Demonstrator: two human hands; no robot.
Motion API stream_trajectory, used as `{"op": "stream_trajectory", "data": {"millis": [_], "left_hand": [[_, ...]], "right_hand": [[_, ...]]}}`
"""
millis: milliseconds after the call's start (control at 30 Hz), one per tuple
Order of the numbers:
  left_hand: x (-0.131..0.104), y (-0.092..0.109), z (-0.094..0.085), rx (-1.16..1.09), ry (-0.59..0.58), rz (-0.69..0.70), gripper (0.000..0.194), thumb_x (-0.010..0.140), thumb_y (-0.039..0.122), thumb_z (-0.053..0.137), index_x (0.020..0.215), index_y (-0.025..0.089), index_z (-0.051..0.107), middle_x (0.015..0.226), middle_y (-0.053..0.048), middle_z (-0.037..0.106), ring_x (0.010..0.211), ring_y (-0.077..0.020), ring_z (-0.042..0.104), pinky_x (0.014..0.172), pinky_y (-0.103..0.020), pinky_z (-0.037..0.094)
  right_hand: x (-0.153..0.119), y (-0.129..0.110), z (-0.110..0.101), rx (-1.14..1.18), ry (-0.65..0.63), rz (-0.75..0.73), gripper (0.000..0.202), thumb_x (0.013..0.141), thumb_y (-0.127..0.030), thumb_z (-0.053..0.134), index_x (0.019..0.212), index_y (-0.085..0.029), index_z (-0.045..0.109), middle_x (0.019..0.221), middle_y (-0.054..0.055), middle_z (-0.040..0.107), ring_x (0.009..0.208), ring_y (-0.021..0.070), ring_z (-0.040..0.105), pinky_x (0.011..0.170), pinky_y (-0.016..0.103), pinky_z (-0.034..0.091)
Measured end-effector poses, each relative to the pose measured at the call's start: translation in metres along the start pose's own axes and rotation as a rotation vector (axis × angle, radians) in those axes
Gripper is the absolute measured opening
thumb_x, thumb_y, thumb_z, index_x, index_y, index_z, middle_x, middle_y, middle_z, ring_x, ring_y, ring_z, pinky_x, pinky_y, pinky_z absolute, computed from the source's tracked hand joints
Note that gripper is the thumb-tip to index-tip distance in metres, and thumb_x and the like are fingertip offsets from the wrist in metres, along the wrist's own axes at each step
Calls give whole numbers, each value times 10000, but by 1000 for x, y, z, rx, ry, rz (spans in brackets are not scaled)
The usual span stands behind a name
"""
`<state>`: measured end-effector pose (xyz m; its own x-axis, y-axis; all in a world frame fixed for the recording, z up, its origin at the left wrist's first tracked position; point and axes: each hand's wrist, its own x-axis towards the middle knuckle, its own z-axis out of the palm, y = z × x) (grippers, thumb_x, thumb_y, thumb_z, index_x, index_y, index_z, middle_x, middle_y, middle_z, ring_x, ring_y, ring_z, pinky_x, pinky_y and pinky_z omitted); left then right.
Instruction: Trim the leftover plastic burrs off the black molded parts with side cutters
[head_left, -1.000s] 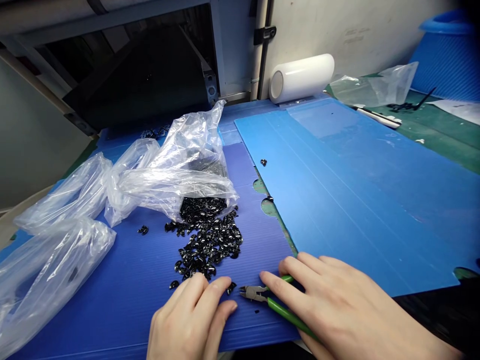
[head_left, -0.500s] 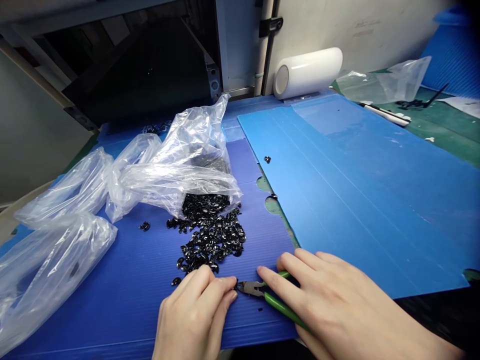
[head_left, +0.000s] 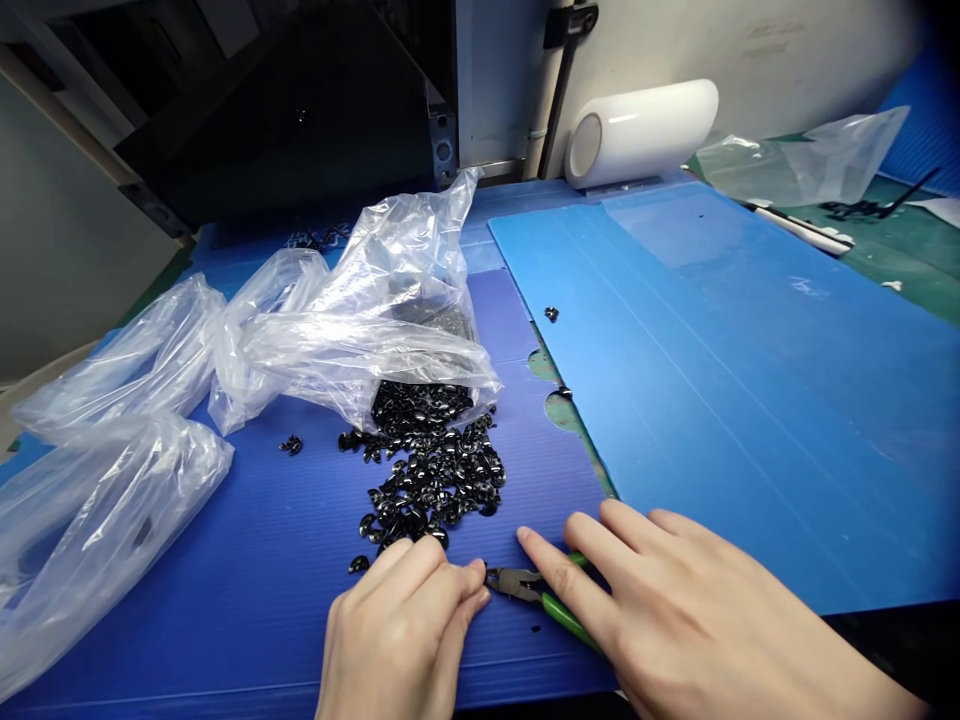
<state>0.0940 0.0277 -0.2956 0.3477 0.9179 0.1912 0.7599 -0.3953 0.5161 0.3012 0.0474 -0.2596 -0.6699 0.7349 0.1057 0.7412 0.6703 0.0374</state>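
Observation:
My left hand (head_left: 401, 640) rests on the dark blue corrugated sheet (head_left: 247, 560), fingers pinched together at the jaws of small green-handled cutters (head_left: 536, 596); a tiny black part seems pinched there, but it is hidden. My right hand (head_left: 675, 620) holds the cutters, index finger stretched along their top. A pile of small glossy black plastic parts (head_left: 431, 470) spills from a clear plastic bag (head_left: 375, 310) just beyond my left hand.
More clear bags (head_left: 97, 490) lie at the left. A light blue corrugated sheet (head_left: 750, 370) covers the right side, with two stray black parts (head_left: 551, 314) near its edge. A white roll (head_left: 637, 130) and another clear bag (head_left: 810, 160) sit at the back.
My left fingers have closed in against the cutter jaws. The view has shifted slightly, so everything sits a little farther right and lower.

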Motion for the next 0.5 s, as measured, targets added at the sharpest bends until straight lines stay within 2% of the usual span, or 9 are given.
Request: {"op": "stream_trajectory", "data": {"millis": [133,233,367,500], "left_hand": [[0,1,4,-26,27,-13,165,888,169,502,759,223,591,618,25,479,585,-125,446,533,-223,360],[1,1,5,-24,32,-11,185,889,158,496,736,214,586,612,23,479,581,-121,449,540,-216,362],[0,3,6,13,36,-4,184,891,155,491,744,207,586,623,18,482,587,-125,452,543,-216,369],[-1,5,6,50,54,3,175,892,149,486,760,208,584,640,17,500,605,-130,465,553,-221,371]], "right_hand": [[9,3,-7,-11,-14,-28,181,789,-194,537,931,-197,650,798,63,624,696,228,564,507,330,384],[13,2,-11,1,-4,-21,155,766,-163,541,853,-193,665,704,32,600,601,208,551,429,332,348],[13,-5,-15,-5,-54,15,163,741,-129,538,801,-201,671,595,19,545,496,203,522,379,325,326],[12,-13,-21,-18,-117,1,160,712,-92,555,777,-186,667,689,52,629,498,206,550,382,314,341]]}}
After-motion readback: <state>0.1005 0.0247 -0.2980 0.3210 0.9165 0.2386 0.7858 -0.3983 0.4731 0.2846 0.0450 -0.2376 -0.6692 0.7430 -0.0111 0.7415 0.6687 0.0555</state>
